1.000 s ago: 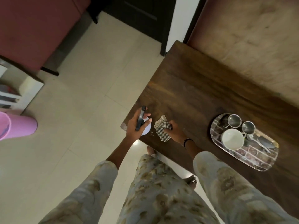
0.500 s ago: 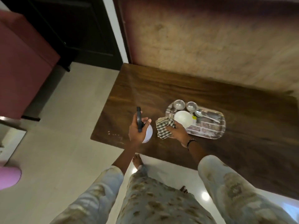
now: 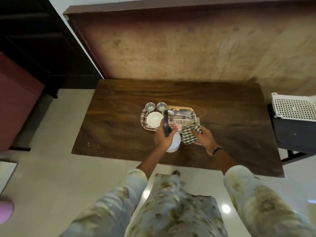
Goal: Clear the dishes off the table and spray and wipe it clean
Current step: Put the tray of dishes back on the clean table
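A dark wooden table (image 3: 119, 117) fills the middle of the view. On it lies a patterned tray (image 3: 144, 124) holding a white bowl (image 3: 154, 119), two small steel cups (image 3: 150, 106) and spoons (image 3: 179, 114). My left hand (image 3: 163, 136) grips a white spray bottle (image 3: 174, 142) with a black nozzle, just in front of the tray. My right hand (image 3: 203, 139) holds a checked cloth (image 3: 190, 133) beside the bottle, at the tray's near right corner. A few crumbs (image 3: 93, 144) lie near the table's front left edge.
A white perforated crate (image 3: 294, 107) sits on a dark stand (image 3: 294, 134) right of the table. A rough wall panel rises behind the table. A dark red cabinet (image 3: 15, 100) stands at the left, and something pink (image 3: 6, 211) on the floor at the lower left.
The view has swung from the table's left corner to face its middle. Both hands, with bottle and cloth, now sit in front of the tray instead of at the left corner.
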A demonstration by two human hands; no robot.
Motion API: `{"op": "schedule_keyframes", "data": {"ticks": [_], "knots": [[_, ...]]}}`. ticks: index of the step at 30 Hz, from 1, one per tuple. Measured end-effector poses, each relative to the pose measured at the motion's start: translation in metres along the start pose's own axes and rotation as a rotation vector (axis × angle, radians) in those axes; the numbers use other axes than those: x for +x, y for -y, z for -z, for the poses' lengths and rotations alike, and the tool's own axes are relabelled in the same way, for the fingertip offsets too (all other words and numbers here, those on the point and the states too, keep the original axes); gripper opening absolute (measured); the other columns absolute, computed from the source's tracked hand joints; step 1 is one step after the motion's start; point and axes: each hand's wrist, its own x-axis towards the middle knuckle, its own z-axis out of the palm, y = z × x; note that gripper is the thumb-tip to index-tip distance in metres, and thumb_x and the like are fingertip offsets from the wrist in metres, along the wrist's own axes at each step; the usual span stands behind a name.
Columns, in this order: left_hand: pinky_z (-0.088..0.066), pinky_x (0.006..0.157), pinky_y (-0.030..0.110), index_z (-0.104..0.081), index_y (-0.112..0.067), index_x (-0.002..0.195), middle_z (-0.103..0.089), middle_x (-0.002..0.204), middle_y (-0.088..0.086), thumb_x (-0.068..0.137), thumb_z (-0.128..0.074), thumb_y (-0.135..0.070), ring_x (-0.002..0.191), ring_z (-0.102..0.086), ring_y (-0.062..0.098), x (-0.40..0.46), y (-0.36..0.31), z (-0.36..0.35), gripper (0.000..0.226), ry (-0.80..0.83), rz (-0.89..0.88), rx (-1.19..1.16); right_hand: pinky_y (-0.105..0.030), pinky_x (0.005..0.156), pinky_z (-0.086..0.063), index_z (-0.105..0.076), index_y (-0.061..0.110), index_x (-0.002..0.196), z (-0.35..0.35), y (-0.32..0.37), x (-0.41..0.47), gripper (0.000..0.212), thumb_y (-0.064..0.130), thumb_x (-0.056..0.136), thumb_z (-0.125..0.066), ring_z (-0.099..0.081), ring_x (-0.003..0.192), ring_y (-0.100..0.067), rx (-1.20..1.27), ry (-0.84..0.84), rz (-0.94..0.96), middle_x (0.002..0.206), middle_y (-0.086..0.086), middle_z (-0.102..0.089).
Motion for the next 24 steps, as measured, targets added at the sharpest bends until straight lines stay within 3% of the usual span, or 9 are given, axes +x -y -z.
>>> {"op": "schedule_keyframes", "data": {"ticks": [5,10,15,17,20,22,24], "knots": [[-0.045,0.091,0.038,-0.048,-0.017,0.130,-0.069,0.109,0.010,0.083,-0.069,-0.032,0.106,-0.060,0.027,-0.011,-0.027,-0.060,0.053,0.105,-0.035,0.070,-0.030,0.074,-0.053,-0.056,0.016,0.127,0.060,-0.004,-0.004,0.031,0.011,0.096,-0.055,-0.063,0.098,-0.021,0.055,-0.090,-0.009,0.115,-0.007,-0.065],[-0.048,0.095,0.040,-0.055,-0.016,0.122,-0.072,0.105,0.003,0.083,-0.070,-0.032,0.103,-0.064,0.022,-0.003,-0.042,-0.128,0.045,0.188,-0.011,0.070,-0.032,0.076,-0.053,-0.056,0.012,0.129,0.126,-0.005,0.006,0.033,0.010,0.096,-0.055,-0.063,0.102,-0.024,0.079,-0.183,-0.032,0.118,-0.010,-0.064],[-0.049,0.092,0.043,-0.064,-0.012,0.111,-0.061,0.102,-0.021,0.080,-0.072,-0.036,0.103,-0.064,0.018,0.011,-0.063,-0.203,0.040,0.220,-0.049,0.117,-0.032,0.075,-0.052,-0.057,0.013,0.128,0.202,0.004,0.019,0.033,0.011,0.095,-0.056,-0.063,0.101,-0.025,0.060,-0.239,-0.062,0.117,-0.010,-0.065],[-0.050,0.091,0.042,-0.062,-0.016,0.112,-0.067,0.106,-0.016,0.079,-0.071,-0.040,0.103,-0.064,0.018,0.012,-0.077,-0.231,0.042,0.246,-0.053,0.148,-0.033,0.076,-0.052,-0.057,0.012,0.128,0.233,0.008,0.022,0.033,0.011,0.095,-0.056,-0.063,0.101,-0.025,0.052,-0.259,-0.087,0.116,-0.010,-0.065],[-0.044,0.082,0.029,-0.056,-0.025,0.118,-0.072,0.104,-0.007,0.080,-0.067,-0.046,0.101,-0.064,0.016,0.014,-0.099,-0.271,0.045,0.284,-0.094,0.221,-0.031,0.071,-0.053,-0.058,0.011,0.125,0.277,0.014,0.027,0.031,0.009,0.094,-0.057,-0.064,0.098,-0.026,0.050,-0.287,-0.095,0.112,-0.011,-0.066],[-0.043,0.080,0.028,-0.055,-0.026,0.120,-0.073,0.103,-0.007,0.079,-0.067,-0.049,0.100,-0.064,0.017,0.016,-0.113,-0.298,0.048,0.299,-0.116,0.247,-0.026,0.064,-0.052,-0.058,0.011,0.121,0.306,0.018,0.028,0.028,0.007,0.093,-0.058,-0.065,0.092,-0.024,0.049,-0.319,-0.091,0.107,-0.009,-0.065],[-0.046,0.077,0.029,-0.056,-0.025,0.120,-0.073,0.100,-0.005,0.078,-0.067,-0.050,0.097,-0.066,0.018,0.018,-0.124,-0.323,0.051,0.323,-0.144,0.269,-0.029,0.068,-0.054,-0.058,0.010,0.121,0.333,0.018,0.031,0.028,0.006,0.093,-0.058,-0.064,0.089,-0.023,0.046,-0.353,-0.098,0.105,-0.009,-0.064]]}}
